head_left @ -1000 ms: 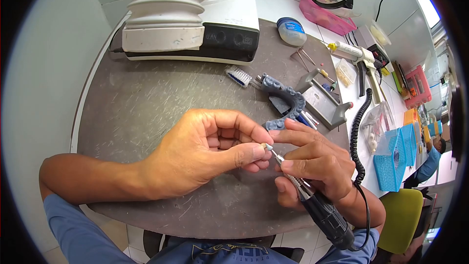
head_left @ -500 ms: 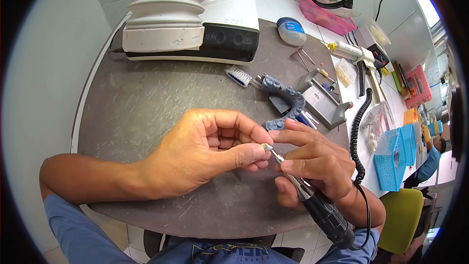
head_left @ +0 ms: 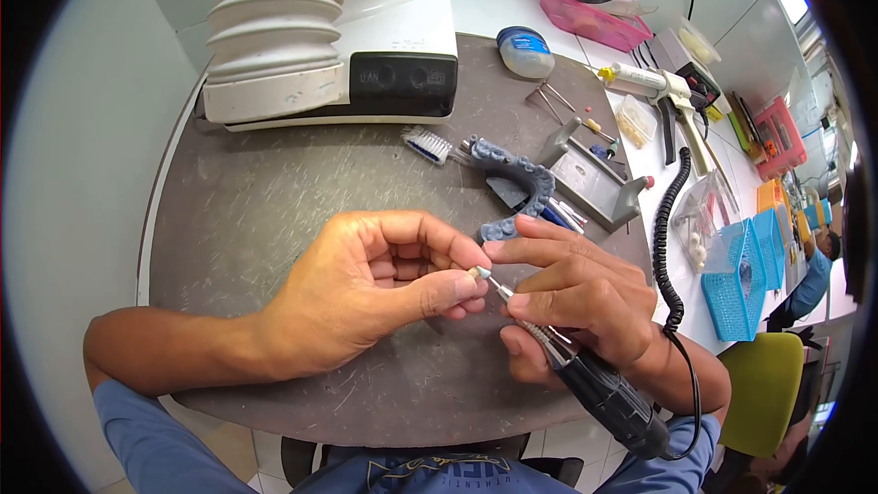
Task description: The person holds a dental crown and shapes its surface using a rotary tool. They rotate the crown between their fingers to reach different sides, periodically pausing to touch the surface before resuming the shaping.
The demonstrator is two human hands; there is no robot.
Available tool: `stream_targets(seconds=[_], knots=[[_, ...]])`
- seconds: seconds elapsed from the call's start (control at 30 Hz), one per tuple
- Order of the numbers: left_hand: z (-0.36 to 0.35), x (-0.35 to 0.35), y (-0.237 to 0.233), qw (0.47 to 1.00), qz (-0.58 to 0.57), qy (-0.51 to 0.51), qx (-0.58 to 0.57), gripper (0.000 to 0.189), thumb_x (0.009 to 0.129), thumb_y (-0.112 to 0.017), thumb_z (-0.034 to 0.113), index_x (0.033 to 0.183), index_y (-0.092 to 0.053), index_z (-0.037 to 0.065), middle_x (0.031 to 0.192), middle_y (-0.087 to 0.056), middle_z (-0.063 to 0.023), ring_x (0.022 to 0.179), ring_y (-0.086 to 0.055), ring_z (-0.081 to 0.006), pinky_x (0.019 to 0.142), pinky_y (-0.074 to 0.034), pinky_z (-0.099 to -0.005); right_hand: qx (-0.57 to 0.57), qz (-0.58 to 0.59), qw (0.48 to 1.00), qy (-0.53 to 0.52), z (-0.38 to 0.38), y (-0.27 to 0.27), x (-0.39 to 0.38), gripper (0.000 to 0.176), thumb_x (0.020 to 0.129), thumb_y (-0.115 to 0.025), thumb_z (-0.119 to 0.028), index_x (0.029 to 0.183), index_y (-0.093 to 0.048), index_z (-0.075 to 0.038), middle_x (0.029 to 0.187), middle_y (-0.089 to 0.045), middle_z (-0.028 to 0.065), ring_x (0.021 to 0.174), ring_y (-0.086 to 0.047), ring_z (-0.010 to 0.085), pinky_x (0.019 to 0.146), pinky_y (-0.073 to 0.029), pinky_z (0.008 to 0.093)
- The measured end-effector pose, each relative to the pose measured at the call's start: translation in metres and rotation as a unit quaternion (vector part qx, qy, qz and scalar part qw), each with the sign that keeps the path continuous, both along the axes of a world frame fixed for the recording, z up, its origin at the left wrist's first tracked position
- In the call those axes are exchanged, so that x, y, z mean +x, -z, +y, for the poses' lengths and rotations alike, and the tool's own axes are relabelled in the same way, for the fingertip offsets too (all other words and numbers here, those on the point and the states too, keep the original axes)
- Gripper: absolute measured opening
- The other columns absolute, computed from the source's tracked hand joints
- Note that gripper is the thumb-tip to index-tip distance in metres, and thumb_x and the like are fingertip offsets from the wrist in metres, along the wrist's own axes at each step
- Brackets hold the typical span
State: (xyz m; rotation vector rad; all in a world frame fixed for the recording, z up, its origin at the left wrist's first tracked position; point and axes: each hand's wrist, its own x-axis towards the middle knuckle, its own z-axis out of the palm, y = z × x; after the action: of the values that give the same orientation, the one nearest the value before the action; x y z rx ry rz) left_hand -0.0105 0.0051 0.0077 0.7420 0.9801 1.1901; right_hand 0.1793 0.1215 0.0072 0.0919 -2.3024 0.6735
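Between the thumb and forefinger of my left hand [head_left: 366, 288] is a small cream-coloured dental crown [head_left: 474, 273], partly hidden by the fingertips. My right hand [head_left: 594, 297] grips a black and silver rotary handpiece [head_left: 608, 402] like a pen, its body slanting toward me. A pale blue grinding tip [head_left: 485, 272] on the thin shank sits right at the crown. My right forefinger reaches close to the left fingertips. Just beyond the hands lies a grey dental arch model [head_left: 517, 169].
A dust extractor [head_left: 402, 82] with a ribbed hose stands at the back left. Behind the model are a white-bristled brush [head_left: 426, 144], a grey bur stand [head_left: 590, 174] and a blue-lidded jar [head_left: 526, 53]. The coiled cord [head_left: 666, 256] runs along the right, near blue baskets [head_left: 732, 297].
The camera view has shifted slightly, so the bench items appear farther left. Both hands keep their grips, and the grinding tip stays at the crown.
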Motion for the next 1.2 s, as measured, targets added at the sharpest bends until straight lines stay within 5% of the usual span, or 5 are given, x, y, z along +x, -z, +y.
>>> stream_targets(seconds=[1.2], knots=[[0.0013, -0.0004, 0.0006, 1.000, 0.013, -0.003, 0.001, 0.019, 0.093, -0.064, 0.004, 0.108, -0.060, -0.005, 0.098, -0.066, -0.0106, 0.089, -0.068, -0.0142, 0.081, -0.057, -0.0263, 0.009, 0.015, 1.000, 0.002, 0.0007, 0.0026, -0.0003, 0.023, 0.066, -0.078, 0.000, 0.084, -0.063, -0.003, 0.075, -0.065, 0.0093, 0.089, -0.071, 0.0311, 0.087, -0.056, 0.0469]])
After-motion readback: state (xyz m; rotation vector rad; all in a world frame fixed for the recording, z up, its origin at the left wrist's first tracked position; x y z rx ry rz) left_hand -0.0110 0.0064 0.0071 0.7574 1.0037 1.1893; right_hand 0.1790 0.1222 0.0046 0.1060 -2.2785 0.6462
